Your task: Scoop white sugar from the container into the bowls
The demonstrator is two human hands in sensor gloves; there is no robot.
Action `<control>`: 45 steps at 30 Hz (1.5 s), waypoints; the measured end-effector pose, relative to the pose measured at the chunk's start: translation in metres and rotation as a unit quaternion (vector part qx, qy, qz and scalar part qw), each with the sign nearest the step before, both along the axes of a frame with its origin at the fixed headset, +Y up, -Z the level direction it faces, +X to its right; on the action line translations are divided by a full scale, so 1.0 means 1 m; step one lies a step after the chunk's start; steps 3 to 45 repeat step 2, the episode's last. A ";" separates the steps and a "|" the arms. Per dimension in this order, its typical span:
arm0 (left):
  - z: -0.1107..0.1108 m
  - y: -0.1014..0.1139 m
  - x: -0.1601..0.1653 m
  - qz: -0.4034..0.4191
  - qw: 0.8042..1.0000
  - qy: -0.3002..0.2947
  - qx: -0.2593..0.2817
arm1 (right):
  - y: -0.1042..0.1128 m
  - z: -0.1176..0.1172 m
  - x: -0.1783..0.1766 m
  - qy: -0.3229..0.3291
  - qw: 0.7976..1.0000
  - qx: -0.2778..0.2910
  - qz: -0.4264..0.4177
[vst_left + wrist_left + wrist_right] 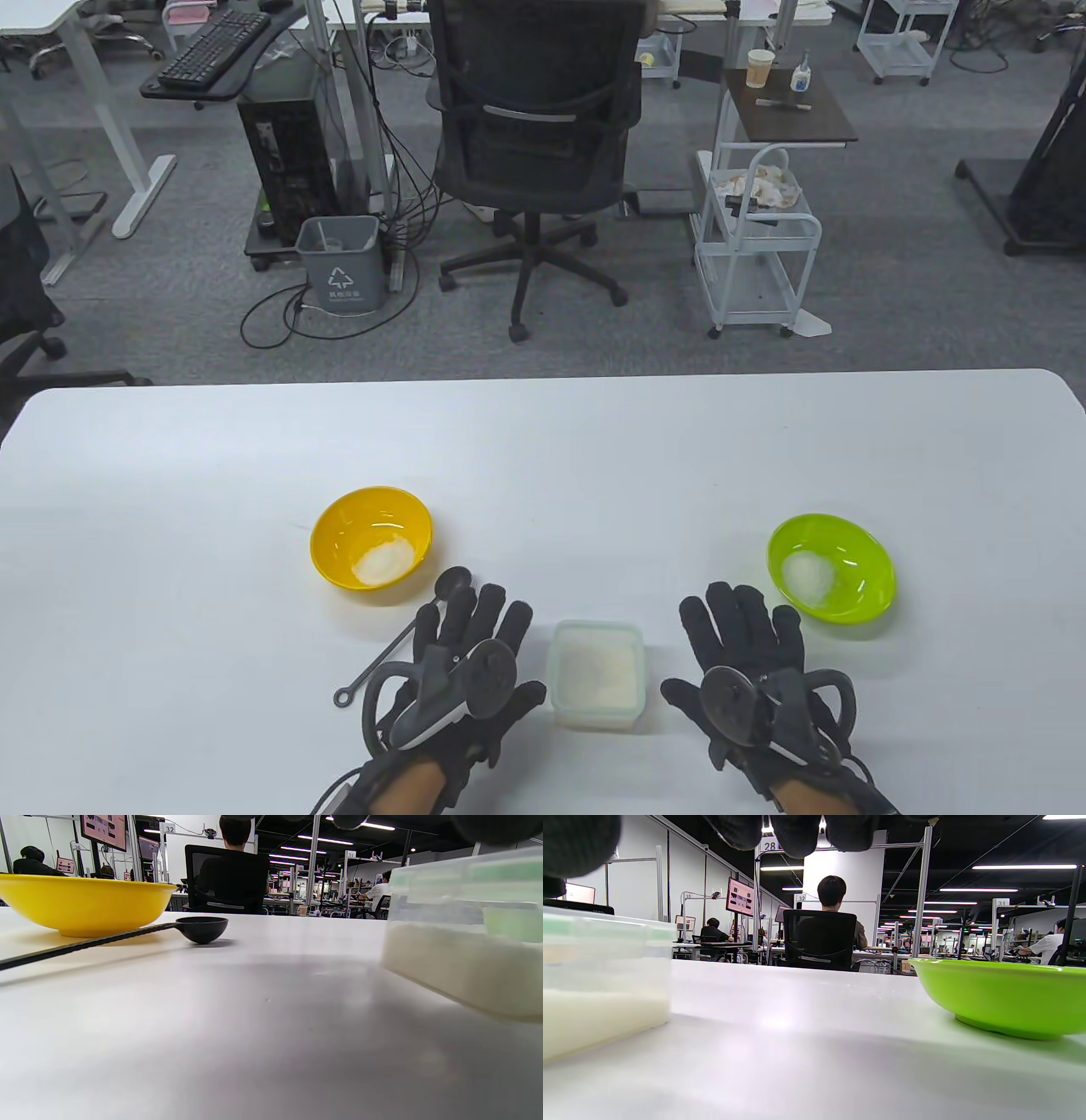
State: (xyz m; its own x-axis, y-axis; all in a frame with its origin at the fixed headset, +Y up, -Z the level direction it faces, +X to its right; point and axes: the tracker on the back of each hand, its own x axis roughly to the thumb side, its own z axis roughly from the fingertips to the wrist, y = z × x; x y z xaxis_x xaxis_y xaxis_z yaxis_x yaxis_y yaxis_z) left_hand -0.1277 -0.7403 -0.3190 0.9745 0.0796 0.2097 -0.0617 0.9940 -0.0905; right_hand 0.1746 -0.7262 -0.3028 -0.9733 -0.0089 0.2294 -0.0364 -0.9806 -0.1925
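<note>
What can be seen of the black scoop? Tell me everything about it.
The black scoop is a slim, plastic-looking measuring spoon with a round, deep bowl, a long straight handle and a ring at the handle's end. It lies on the white table, bowl upward beside the yellow bowl, apart from it. The left hand covers part of the handle; whether it touches is unclear.

Two bowls are sitting on the bench: one yellow bowl at centre left of the frame and one green bowl at centre right, each holding one heap of white sugar. One clear sugar container is standing at lower centre. One black scoop is lying at lower left. Two gloved hands are showing along the bottom edge.
</note>
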 end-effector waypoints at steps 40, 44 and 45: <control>0.000 0.000 0.000 0.001 1.000 0.002 0.001 | 0.000 0.001 -0.002 0.002 1.000 0.001 0.002; 0.000 0.000 0.000 0.001 1.000 0.002 0.001 | 0.000 0.001 -0.002 0.002 1.000 0.001 0.002; 0.000 0.000 0.000 0.001 1.000 0.002 0.001 | 0.000 0.001 -0.002 0.002 1.000 0.001 0.002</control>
